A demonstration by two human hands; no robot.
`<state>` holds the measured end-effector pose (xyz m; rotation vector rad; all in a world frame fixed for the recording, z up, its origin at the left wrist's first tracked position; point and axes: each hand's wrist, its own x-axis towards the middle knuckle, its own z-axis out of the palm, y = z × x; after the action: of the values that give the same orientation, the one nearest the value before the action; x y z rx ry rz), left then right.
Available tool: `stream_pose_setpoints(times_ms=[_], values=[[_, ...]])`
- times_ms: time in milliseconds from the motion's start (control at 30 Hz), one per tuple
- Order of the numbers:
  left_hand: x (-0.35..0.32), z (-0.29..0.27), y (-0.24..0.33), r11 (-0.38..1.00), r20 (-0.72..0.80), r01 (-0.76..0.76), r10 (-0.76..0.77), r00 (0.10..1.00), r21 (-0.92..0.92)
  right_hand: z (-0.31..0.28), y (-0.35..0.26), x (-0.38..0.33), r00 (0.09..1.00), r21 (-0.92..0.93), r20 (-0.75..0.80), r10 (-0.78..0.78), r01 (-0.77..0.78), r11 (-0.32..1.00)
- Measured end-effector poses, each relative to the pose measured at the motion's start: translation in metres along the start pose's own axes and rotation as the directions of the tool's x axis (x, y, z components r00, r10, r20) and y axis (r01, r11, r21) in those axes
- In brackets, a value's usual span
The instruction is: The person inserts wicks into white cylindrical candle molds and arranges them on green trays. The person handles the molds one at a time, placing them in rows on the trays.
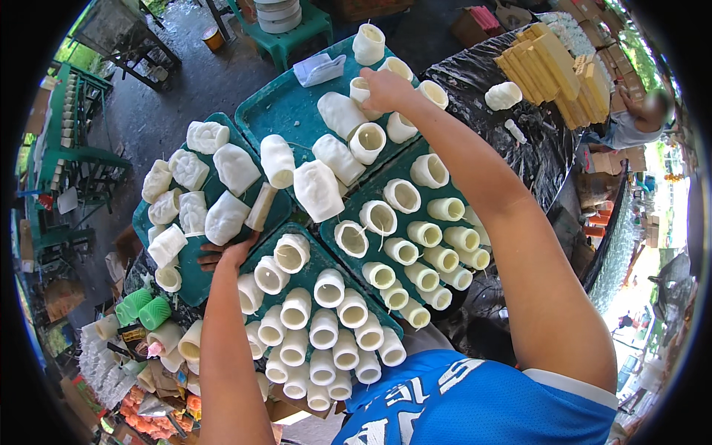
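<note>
Close in front of my blue shirt (460,404), the near teal tray (320,259) is crowded with hollow white cylinders (323,328), open mouths mostly up. Just beyond it to the right, another teal tray (388,174) holds more hollow pieces, many with a thin wick; to the left, a third tray (200,282) carries carved white blocks (189,169). A far tray (274,111) lies past these. Black sheeting (545,159) spreads to the right under yellow slabs (538,67), and grey floor (185,74) reaches a green stool (315,30)

My left hand (230,256) is at the left tray's near edge, fingers stretched leftward, thumb near a narrow white piece (260,207); whether they grip it I cannot tell. My right hand (387,90) reaches over the far tray, fingers bent against a white cup (359,90); whether they pinch it I cannot tell
</note>
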<state>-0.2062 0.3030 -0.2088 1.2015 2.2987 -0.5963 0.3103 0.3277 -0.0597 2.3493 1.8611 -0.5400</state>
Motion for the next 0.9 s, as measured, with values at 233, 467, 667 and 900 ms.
stream_pose_setpoints(times_ms=[233, 467, 667, 900], values=[[0.005, 0.006, 0.000, 1.000, -0.014, -0.002, 0.002, 1.000, 0.001, -0.010, -0.019, -0.024, 0.991, 0.010, -0.066, 0.120, -0.120, 0.993], [-0.004, 0.002, 0.000, 0.999, 0.017, -0.015, 0.015, 1.000, 0.042, -0.016, -0.056, -0.033, 0.869, -0.395, -0.024, -0.494, 0.446, 0.803], [-0.013, -0.014, -0.003, 0.994, 0.031, 0.060, -0.058, 0.998, -0.095, -0.005, -0.063, -0.012, 0.843, -0.386, 0.136, -0.520, 0.529, 0.756], [-0.032, -0.026, 0.003, 0.999, 0.085, 0.011, -0.008, 0.996, -0.034, -0.004, -0.063, 0.019, 0.806, -0.341, 0.079, -0.587, 0.575, 0.743]])
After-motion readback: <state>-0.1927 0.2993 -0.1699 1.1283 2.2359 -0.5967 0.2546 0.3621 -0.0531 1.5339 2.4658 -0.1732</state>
